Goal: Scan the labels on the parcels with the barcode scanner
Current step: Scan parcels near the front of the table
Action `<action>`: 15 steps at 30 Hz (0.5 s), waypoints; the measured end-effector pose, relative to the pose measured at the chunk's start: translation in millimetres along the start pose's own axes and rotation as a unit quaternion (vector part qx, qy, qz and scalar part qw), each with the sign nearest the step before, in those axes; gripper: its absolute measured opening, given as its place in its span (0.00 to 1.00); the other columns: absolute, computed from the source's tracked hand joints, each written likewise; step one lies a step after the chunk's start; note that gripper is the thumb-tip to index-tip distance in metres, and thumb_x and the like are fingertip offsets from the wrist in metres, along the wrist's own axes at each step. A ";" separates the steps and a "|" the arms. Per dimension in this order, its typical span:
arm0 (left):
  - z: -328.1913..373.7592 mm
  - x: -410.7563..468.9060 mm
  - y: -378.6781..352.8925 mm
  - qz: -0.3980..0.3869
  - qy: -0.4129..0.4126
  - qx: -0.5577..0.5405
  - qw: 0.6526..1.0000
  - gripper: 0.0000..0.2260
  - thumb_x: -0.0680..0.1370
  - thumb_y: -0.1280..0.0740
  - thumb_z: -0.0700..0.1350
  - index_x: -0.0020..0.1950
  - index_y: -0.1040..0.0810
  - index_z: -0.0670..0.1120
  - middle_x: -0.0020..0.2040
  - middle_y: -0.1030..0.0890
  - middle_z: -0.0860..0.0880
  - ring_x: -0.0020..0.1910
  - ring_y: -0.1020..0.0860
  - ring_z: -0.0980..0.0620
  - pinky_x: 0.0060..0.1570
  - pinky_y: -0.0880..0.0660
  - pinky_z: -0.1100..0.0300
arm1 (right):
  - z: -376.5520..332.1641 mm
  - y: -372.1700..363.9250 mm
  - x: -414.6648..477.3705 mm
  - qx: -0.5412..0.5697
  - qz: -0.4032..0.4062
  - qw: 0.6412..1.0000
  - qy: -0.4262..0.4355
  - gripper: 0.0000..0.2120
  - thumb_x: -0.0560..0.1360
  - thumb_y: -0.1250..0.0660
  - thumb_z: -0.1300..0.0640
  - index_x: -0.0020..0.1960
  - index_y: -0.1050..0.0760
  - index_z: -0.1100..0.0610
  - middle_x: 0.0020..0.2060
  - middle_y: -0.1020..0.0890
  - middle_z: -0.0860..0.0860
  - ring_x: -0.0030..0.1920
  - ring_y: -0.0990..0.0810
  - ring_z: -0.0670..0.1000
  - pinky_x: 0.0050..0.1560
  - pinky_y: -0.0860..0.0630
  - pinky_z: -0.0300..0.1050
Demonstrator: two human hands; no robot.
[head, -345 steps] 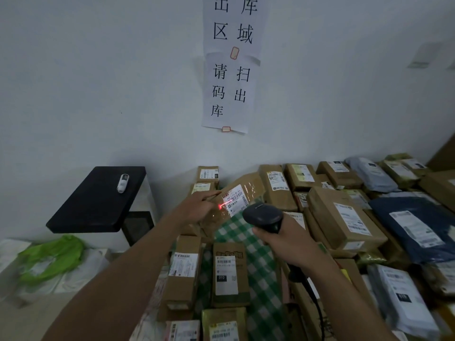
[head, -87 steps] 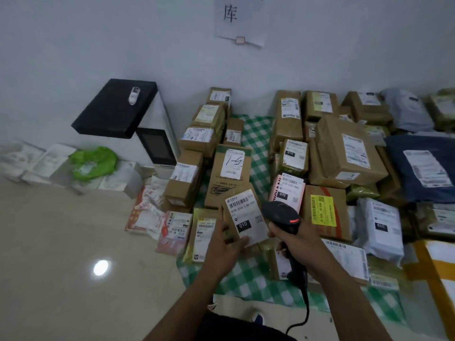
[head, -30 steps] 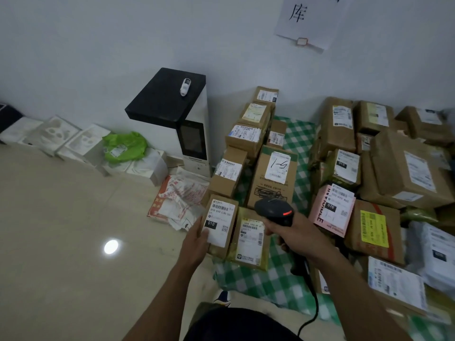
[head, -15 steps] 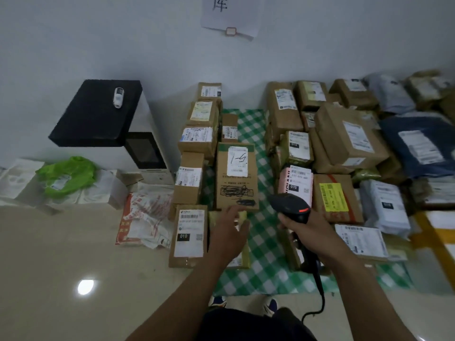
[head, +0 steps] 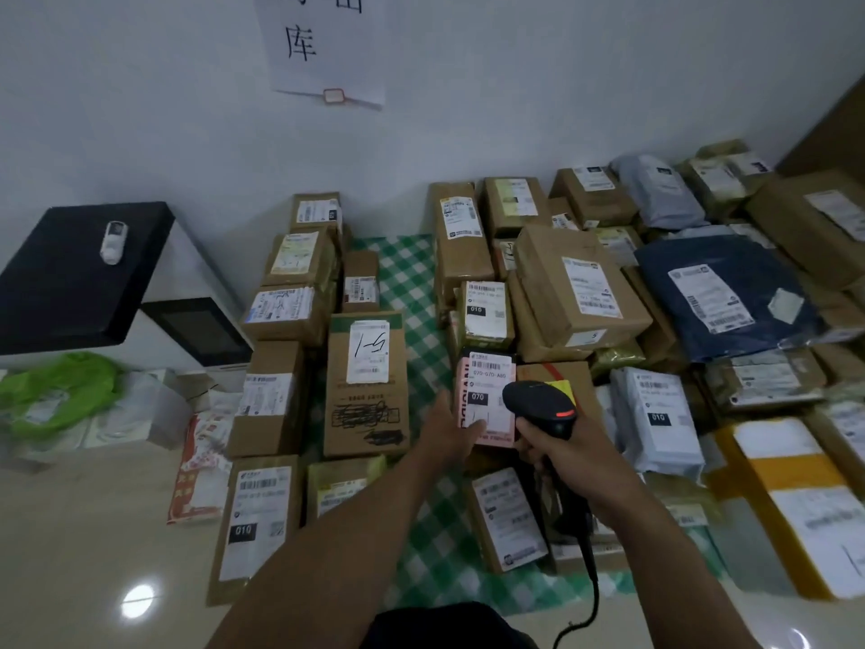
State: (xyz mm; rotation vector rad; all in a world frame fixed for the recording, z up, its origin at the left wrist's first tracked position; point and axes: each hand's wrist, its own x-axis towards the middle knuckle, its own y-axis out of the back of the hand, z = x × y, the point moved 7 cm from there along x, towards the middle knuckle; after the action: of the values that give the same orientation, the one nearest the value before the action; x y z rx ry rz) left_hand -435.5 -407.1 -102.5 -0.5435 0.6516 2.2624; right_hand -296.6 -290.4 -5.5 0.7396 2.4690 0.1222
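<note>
Many labelled parcels lie on a green checked cloth on the floor. My right hand grips the black barcode scanner, whose head points at a pink parcel with a white label marked 070. My left hand reaches to that pink parcel, with its fingers at the lower left edge. A tall brown box with a handwritten label stands just to the left. The scanner's cable hangs down toward me.
A white machine with a black lid stands at the left wall, a small white device on top. A green bag and white packets lie below it. A dark blue bag parcel and more boxes fill the right.
My left hand has left the flat parcel near the front and moved right and forward to the pink parcel. The scanner has swung toward the pink parcel's label.
</note>
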 end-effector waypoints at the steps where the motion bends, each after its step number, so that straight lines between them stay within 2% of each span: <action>1: -8.1 10.0 -4.2 -0.009 0.034 -0.063 0.997 0.38 0.78 0.25 0.44 0.81 0.45 0.49 0.70 0.23 0.47 0.63 0.20 0.47 0.58 0.20 0.52 | 2.3 3.8 5.9 0.000 -0.004 1.000 -0.003 0.07 0.80 0.28 0.53 0.56 0.19 0.54 0.39 0.13 0.52 0.36 0.19 0.50 0.37 0.23 0.46; 3: -17.0 23.9 -12.7 -0.038 0.060 -0.127 0.989 0.36 0.76 0.24 0.42 0.79 0.39 0.51 0.65 0.19 0.47 0.58 0.17 0.49 0.56 0.17 0.48 | 10.1 11.0 14.2 0.012 -0.010 1.000 -0.022 0.08 0.80 0.28 0.52 0.57 0.19 0.55 0.39 0.13 0.53 0.37 0.19 0.52 0.35 0.23 0.45; 5: -23.4 35.7 -15.4 -0.052 0.042 -0.107 0.992 0.29 0.76 0.25 0.41 0.74 0.32 0.52 0.62 0.17 0.48 0.58 0.17 0.49 0.59 0.18 0.43 | 15.2 14.2 19.7 0.036 -0.030 0.998 -0.034 0.10 0.80 0.28 0.52 0.55 0.18 0.59 0.38 0.15 0.56 0.36 0.22 0.54 0.37 0.26 0.48; 7: -24.5 37.8 -16.9 -0.049 0.039 -0.121 0.991 0.27 0.76 0.25 0.42 0.72 0.30 0.53 0.63 0.17 0.48 0.59 0.17 0.49 0.60 0.19 0.42 | 16.3 20.5 24.8 0.048 -0.040 0.997 -0.039 0.13 0.80 0.27 0.51 0.52 0.18 0.61 0.37 0.19 0.59 0.36 0.24 0.55 0.40 0.27 0.50; 10: -13.6 24.0 -15.7 -0.033 0.028 -0.138 0.990 0.30 0.77 0.25 0.42 0.76 0.31 0.55 0.64 0.18 0.49 0.60 0.17 0.50 0.60 0.19 0.43 | 9.6 29.7 32.6 0.047 -0.049 0.997 -0.027 0.10 0.80 0.27 0.50 0.54 0.18 0.57 0.38 0.17 0.57 0.36 0.22 0.53 0.41 0.26 0.49; 13: -5.2 -2.0 -7.7 -0.002 0.020 -0.164 0.986 0.38 0.76 0.25 0.41 0.79 0.39 0.63 0.66 0.20 0.50 0.59 0.17 0.51 0.57 0.17 0.47 | -0.1 33.0 38.7 0.031 -0.044 0.999 0.001 0.10 0.78 0.27 0.47 0.59 0.19 0.44 0.41 0.13 0.46 0.39 0.18 0.48 0.40 0.22 0.45; 15: 0.0 -22.1 -2.3 0.013 0.003 -0.171 0.985 0.42 0.76 0.24 0.42 0.79 0.43 0.67 0.66 0.22 0.53 0.58 0.17 0.54 0.54 0.16 0.51 | -9.1 30.7 37.4 0.033 -0.037 0.998 0.025 0.07 0.78 0.27 0.47 0.56 0.20 0.40 0.37 0.15 0.41 0.39 0.18 0.43 0.40 0.20 0.42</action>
State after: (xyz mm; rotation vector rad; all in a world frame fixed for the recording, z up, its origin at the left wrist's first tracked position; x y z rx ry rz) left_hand -419.2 -417.0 -91.1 -0.7083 0.2709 2.4131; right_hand -312.7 -244.0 -8.7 0.6793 2.5558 0.0311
